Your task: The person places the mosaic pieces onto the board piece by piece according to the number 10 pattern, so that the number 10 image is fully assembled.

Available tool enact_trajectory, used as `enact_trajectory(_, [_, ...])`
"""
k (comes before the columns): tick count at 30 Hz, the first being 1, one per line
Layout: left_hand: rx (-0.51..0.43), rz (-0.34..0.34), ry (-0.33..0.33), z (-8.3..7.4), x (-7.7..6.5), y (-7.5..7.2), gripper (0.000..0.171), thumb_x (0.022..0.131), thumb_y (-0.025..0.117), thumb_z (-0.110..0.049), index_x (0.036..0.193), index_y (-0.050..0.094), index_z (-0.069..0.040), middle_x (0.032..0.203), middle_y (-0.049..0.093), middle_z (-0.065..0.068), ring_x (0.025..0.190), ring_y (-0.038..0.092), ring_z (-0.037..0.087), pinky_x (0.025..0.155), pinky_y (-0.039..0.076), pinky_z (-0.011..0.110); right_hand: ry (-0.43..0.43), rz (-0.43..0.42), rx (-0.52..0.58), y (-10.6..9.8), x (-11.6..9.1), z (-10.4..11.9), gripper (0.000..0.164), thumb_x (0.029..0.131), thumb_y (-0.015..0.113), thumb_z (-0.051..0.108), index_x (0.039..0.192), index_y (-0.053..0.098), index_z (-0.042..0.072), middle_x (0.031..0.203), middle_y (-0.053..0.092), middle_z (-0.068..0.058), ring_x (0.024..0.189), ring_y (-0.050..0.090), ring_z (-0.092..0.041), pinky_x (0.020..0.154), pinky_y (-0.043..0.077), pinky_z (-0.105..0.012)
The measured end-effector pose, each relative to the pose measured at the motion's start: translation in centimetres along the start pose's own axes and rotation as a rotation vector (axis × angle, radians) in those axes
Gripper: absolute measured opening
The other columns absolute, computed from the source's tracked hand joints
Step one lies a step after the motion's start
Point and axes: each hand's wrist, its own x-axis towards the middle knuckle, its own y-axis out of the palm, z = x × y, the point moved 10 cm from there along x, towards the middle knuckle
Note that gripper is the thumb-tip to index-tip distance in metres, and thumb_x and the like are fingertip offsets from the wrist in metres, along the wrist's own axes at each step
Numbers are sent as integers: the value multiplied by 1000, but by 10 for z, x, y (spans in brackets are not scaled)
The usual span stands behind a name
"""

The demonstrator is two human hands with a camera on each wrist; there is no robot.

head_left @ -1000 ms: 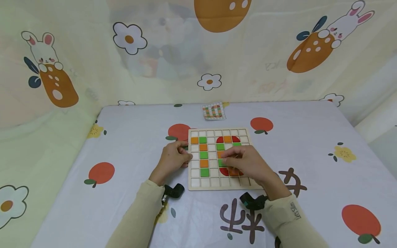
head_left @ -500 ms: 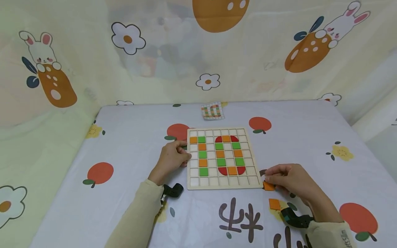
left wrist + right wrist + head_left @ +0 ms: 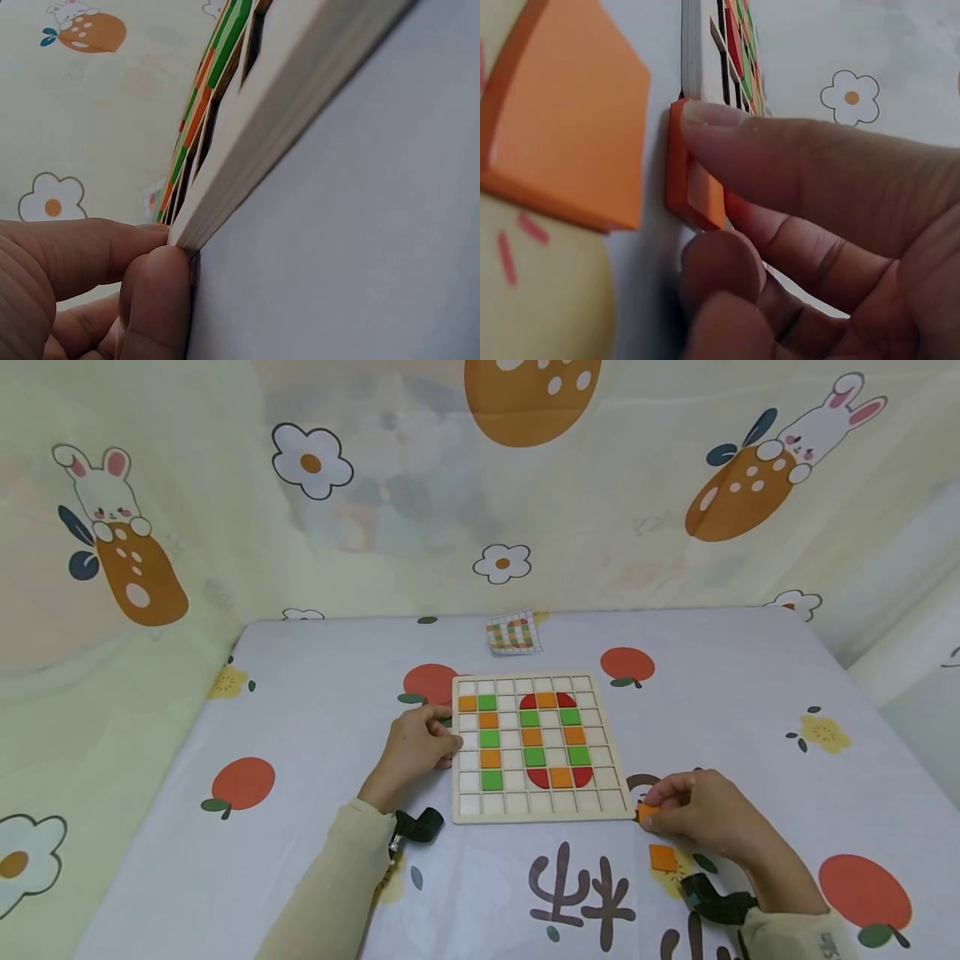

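Observation:
A square wooden grid board point(image 3: 543, 817) lies on the table, set with orange and green square tiles in a column at left and a ring with red rounded corners at right. My left hand point(image 3: 412, 750) pinches the board's left edge; in the left wrist view the thumb and forefinger meet at the pale wooden edge point(image 3: 244, 154). Just off the board's lower right corner, my right hand point(image 3: 712, 814) holds an orange square tile point(image 3: 677, 169) between thumb and fingers. A second orange tile point(image 3: 663, 858) lies nearer me on the cloth, large in the right wrist view.
Behind the board lies a small card point(image 3: 513, 633) printed with a coloured grid pattern. The tablecloth point(image 3: 330, 677) has fruit, flowers and dark lettering. A patterned curtain point(image 3: 405, 527) hangs behind the table. Black wrist cameras point(image 3: 417, 827) are strapped at both cuffs.
My right hand has left the board's lower part, where an orange tile sits uncovered, and moved right and nearer to take hold of a loose orange tile. My left hand stays at the edge.

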Motion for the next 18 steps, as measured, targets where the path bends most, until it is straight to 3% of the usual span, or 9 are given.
enact_trajectory(11, [1, -12, -6, -1, -1, 1, 48, 89, 80, -5, 134, 65, -2, 85, 63, 7, 59, 63, 13, 55, 57, 22, -47, -39, -77, 0, -5, 6, 31, 79, 90, 19, 101, 74, 5, 91, 61, -7, 87, 55, -23, 66, 50, -29])
enact_trajectory(18, [7, -14, 1, 0, -1, 1, 47, 89, 80, -5, 134, 66, -1, 85, 63, 7, 59, 63, 13, 55, 57, 22, -110, 3, 34, -1, -7, 5, 18, 86, 83, 11, 100, 74, 4, 87, 65, -6, 80, 57, -21, 62, 51, -26])
